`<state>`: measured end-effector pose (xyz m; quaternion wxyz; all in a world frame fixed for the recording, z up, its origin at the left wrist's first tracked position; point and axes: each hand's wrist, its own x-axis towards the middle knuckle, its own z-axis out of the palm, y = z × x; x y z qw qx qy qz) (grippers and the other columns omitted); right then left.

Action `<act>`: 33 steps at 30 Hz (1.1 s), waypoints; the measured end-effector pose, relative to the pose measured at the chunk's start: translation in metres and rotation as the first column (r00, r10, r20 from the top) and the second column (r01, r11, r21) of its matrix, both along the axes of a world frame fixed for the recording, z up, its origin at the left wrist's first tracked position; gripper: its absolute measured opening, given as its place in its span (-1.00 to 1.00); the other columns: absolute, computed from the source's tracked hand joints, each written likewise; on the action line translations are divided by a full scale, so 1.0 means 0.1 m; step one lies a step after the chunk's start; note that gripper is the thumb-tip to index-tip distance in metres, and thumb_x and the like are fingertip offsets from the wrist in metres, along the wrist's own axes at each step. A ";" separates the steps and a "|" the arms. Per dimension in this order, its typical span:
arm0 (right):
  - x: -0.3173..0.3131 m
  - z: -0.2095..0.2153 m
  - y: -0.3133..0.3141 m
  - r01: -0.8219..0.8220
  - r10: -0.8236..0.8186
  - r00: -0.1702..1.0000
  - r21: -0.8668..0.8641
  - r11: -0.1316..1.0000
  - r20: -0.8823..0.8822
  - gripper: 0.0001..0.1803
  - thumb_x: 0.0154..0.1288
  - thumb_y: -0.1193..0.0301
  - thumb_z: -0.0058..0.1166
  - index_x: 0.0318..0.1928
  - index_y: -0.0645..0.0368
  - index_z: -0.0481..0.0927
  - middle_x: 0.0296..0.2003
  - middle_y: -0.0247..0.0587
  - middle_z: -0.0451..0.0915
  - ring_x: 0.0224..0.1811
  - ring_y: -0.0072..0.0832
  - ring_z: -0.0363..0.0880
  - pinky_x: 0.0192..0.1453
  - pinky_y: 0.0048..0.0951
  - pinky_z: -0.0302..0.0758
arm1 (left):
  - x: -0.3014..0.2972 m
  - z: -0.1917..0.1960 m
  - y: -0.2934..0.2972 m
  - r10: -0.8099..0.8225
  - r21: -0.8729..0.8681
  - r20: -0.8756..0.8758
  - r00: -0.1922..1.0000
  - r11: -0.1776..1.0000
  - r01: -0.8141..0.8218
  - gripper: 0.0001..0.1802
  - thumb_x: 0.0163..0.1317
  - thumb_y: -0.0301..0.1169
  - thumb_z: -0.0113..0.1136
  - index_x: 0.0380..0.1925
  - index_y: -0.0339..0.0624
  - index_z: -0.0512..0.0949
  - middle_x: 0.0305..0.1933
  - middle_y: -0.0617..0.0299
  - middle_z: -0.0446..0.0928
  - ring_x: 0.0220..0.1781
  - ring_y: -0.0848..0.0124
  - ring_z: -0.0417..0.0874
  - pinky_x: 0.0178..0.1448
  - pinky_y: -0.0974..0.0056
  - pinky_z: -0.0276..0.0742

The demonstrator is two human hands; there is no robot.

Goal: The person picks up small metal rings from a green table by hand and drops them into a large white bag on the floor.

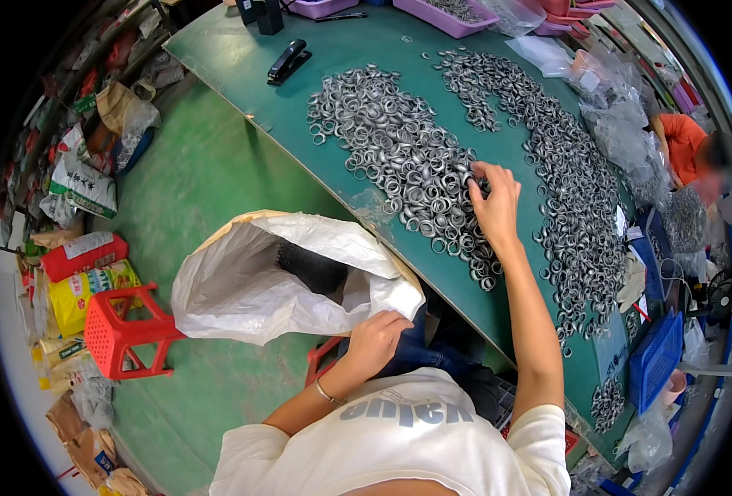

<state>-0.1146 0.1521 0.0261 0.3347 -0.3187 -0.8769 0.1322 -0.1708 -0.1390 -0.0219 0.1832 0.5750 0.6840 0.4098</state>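
Observation:
My left hand [376, 341] is closed on the rim of a large white woven sack [217, 291], near the table's edge. The sack's mouth gapes upward and a dark mass shows down inside it. Over the green table [457, 310], my right hand [496, 201] rests at the right side of a long heap of grey metal rings [391, 124]. Its thumb and fingers are spread and curve toward the rings; no ring shows in its grasp. A second band of rings [577, 194] curves along the table to the right of my forearm.
A black stapler [288, 62] lies at the far left of the table, with a purple tray [449, 16] behind. Blue trays [657, 361] and plastic bags crowd the right side. A red stool [126, 329] stands left of the sack. Another person in orange [680, 145] is at the far right.

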 end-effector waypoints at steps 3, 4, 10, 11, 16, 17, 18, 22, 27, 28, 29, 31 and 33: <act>-0.02 0.02 0.00 0.014 -0.013 1.000 0.097 0.995 -0.011 -0.75 0.08 0.53 0.21 -0.17 0.11 0.59 -0.26 -0.33 0.59 -0.13 -0.32 0.47 -0.02 -0.29 0.26 | 0.00 -0.01 -0.01 0.009 -0.008 0.014 1.000 1.000 -0.009 -0.77 -0.01 -0.67 0.17 -0.34 -0.18 0.63 -0.31 0.17 0.58 -0.24 0.18 0.61 -0.20 0.16 0.54; -0.04 0.04 -0.02 -0.012 0.013 1.000 0.097 0.995 -0.005 -0.76 0.08 0.53 0.21 -0.18 0.10 0.59 -0.27 -0.33 0.59 -0.14 -0.32 0.47 -0.02 -0.29 0.26 | 0.00 -0.02 -0.01 0.012 0.002 0.008 1.000 1.000 -0.012 -0.79 0.00 -0.65 0.16 -0.34 -0.17 0.63 -0.31 0.18 0.57 -0.26 0.18 0.61 -0.22 0.16 0.54; -0.07 0.05 0.00 -0.038 0.042 0.999 0.209 0.977 -0.016 -0.83 0.13 0.56 0.17 -0.22 0.16 0.57 -0.29 -0.30 0.58 -0.24 -0.39 0.49 -0.07 -0.35 0.31 | 0.00 -0.02 0.01 0.013 0.015 -0.016 1.000 1.000 -0.013 -0.81 0.03 -0.61 0.15 -0.35 -0.14 0.63 -0.33 0.22 0.56 -0.28 0.20 0.60 -0.27 0.15 0.54; -0.07 0.06 -0.02 -0.004 0.005 0.989 0.005 1.000 -0.150 -0.83 0.16 0.57 0.14 -0.21 0.20 0.56 -0.31 -0.29 0.58 -0.28 -0.44 0.49 -0.13 -0.39 0.34 | 0.00 -0.02 0.01 0.011 0.014 -0.011 1.000 1.000 -0.010 -0.81 0.02 -0.61 0.15 -0.35 -0.14 0.63 -0.33 0.22 0.56 -0.27 0.20 0.60 -0.27 0.15 0.54; 0.01 0.15 -0.16 -0.213 0.065 0.939 -0.425 0.880 -0.337 -0.88 0.23 0.63 0.06 -0.21 0.29 0.58 -0.40 -0.28 0.58 -0.46 -0.60 0.44 -0.36 -0.54 0.39 | 0.00 -0.04 0.01 0.007 0.014 -0.003 1.000 1.000 -0.007 -0.81 0.02 -0.61 0.15 -0.35 -0.14 0.63 -0.32 0.23 0.56 -0.27 0.20 0.59 -0.26 0.15 0.55; 0.01 0.21 -0.21 -0.238 0.155 0.960 -0.389 0.890 -0.234 -0.88 0.22 0.63 0.07 -0.22 0.28 0.60 -0.40 -0.27 0.58 -0.46 -0.58 0.45 -0.35 -0.53 0.39 | 0.00 -0.04 0.00 0.011 0.011 -0.006 1.000 1.000 -0.011 -0.81 0.02 -0.61 0.15 -0.35 -0.14 0.63 -0.32 0.23 0.56 -0.27 0.20 0.59 -0.26 0.15 0.55; -0.02 0.25 -0.26 -0.182 0.157 0.983 -0.358 0.916 -0.097 -0.89 0.19 0.63 0.09 -0.26 0.26 0.62 -0.39 -0.20 0.57 -0.47 -0.45 0.48 -0.35 -0.47 0.41 | 0.00 -0.04 -0.01 0.016 0.009 -0.010 1.000 1.000 -0.016 -0.81 0.02 -0.61 0.15 -0.35 -0.14 0.63 -0.32 0.23 0.56 -0.27 0.20 0.59 -0.26 0.15 0.55; -0.05 0.18 -0.21 -0.136 0.129 0.989 0.096 0.986 0.074 -0.85 0.13 0.64 0.11 -0.26 0.26 0.61 -0.39 -0.12 0.55 -0.42 -0.21 0.52 -0.32 -0.34 0.44 | -0.01 -0.03 0.03 0.000 0.015 -0.007 1.000 1.000 0.000 -0.81 0.02 -0.62 0.15 -0.35 -0.14 0.63 -0.32 0.22 0.56 -0.27 0.20 0.59 -0.26 0.15 0.55; -0.02 0.39 -0.48 -0.182 0.102 0.978 -0.501 0.846 -0.182 -0.90 0.18 0.62 0.07 -0.27 0.25 0.59 -0.44 -0.17 0.57 -0.49 -0.39 0.52 -0.35 -0.41 0.45 | -0.01 -0.03 -0.02 0.019 0.003 0.007 1.000 1.000 -0.019 -0.81 0.03 -0.62 0.14 -0.35 -0.16 0.63 -0.33 0.22 0.55 -0.27 0.19 0.59 -0.27 0.15 0.54; 0.00 0.42 -0.58 -0.252 0.135 0.965 -0.646 0.720 -0.226 -0.90 0.19 0.61 0.07 -0.27 0.26 0.58 -0.45 -0.17 0.57 -0.50 -0.40 0.52 -0.35 -0.41 0.46 | 0.00 -0.03 -0.02 0.016 -0.002 0.011 1.000 1.000 -0.016 -0.80 0.02 -0.63 0.15 -0.35 -0.16 0.63 -0.32 0.21 0.57 -0.27 0.19 0.60 -0.25 0.16 0.55; -0.02 0.42 -0.69 -0.319 0.159 0.947 -0.762 0.563 -0.278 -0.90 0.19 0.60 0.06 -0.27 0.26 0.58 -0.46 -0.16 0.57 -0.51 -0.42 0.52 -0.35 -0.42 0.47 | 0.01 -0.04 -0.01 0.017 -0.009 0.012 1.000 1.000 -0.017 -0.80 0.01 -0.64 0.16 -0.36 -0.16 0.64 -0.32 0.20 0.58 -0.27 0.20 0.61 -0.23 0.16 0.55; -0.16 0.29 -0.98 -0.417 0.436 0.884 -0.701 0.578 -0.168 -0.86 0.15 0.59 0.13 -0.23 0.28 0.58 -0.49 -0.26 0.55 -0.53 -0.62 0.44 -0.44 -0.53 0.41 | 0.02 -0.05 -0.02 0.025 -0.007 0.006 1.000 1.000 -0.025 -0.79 0.00 -0.64 0.15 -0.36 -0.17 0.64 -0.31 0.20 0.59 -0.26 0.20 0.62 -0.22 0.16 0.56; -0.31 0.06 -1.27 -0.547 0.597 0.787 -0.623 0.559 -0.156 -0.84 0.14 0.56 0.15 -0.23 0.29 0.57 -0.42 -0.17 0.59 -0.53 -0.47 0.50 -0.40 -0.43 0.47 | 0.04 -0.05 -0.01 0.027 0.016 -0.007 1.000 1.000 -0.027 -0.80 0.02 -0.63 0.12 -0.35 -0.18 0.63 -0.30 0.20 0.57 -0.26 0.19 0.61 -0.23 0.15 0.56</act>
